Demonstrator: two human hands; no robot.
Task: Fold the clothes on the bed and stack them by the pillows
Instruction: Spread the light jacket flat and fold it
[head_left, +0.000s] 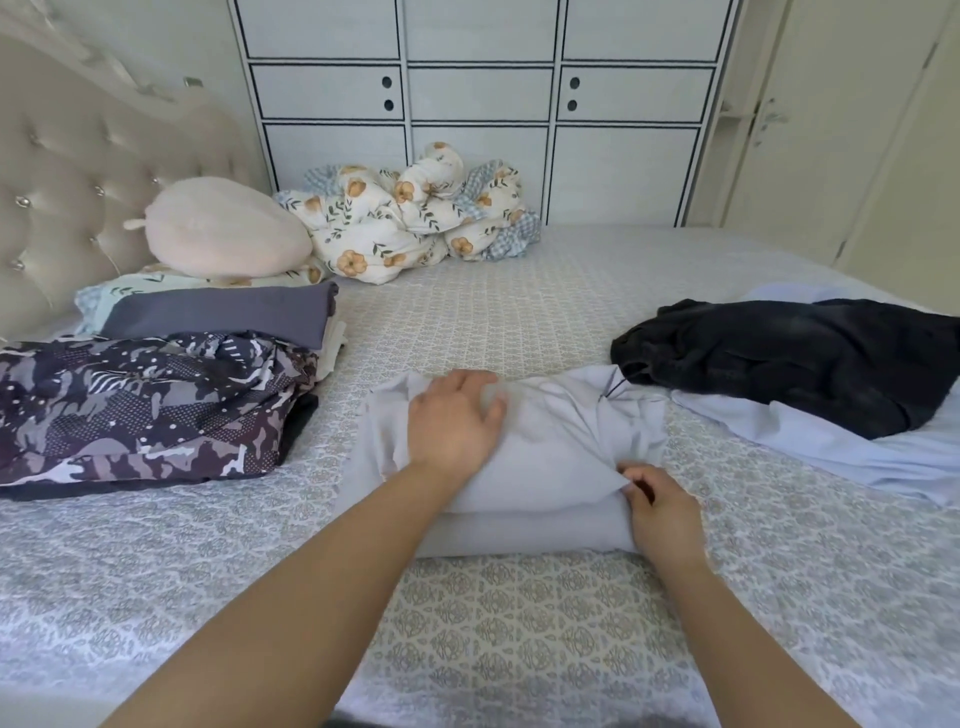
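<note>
Folded stack (156, 405) left; garment (550, 467) centre; clothes pile (789, 358) right.

- The left hand (453, 421) lies flat on the pale grey garment (545, 467) and hides the fabric beneath its palm.
- The right hand (662, 512) covers that garment's near right corner; its fingertips are curled out of sight.
- The black garment (789, 358) runs off the right edge and hides part of the light blue cloth (831, 447) under it.
- The camouflage-print piece (140, 405) is cut by the left edge.
- The pillows (124, 291) far left are mostly hidden under the pink plush (223, 228) and the folded purple-grey cloth (223, 312).
- Both forearms leave the near edge.
</note>
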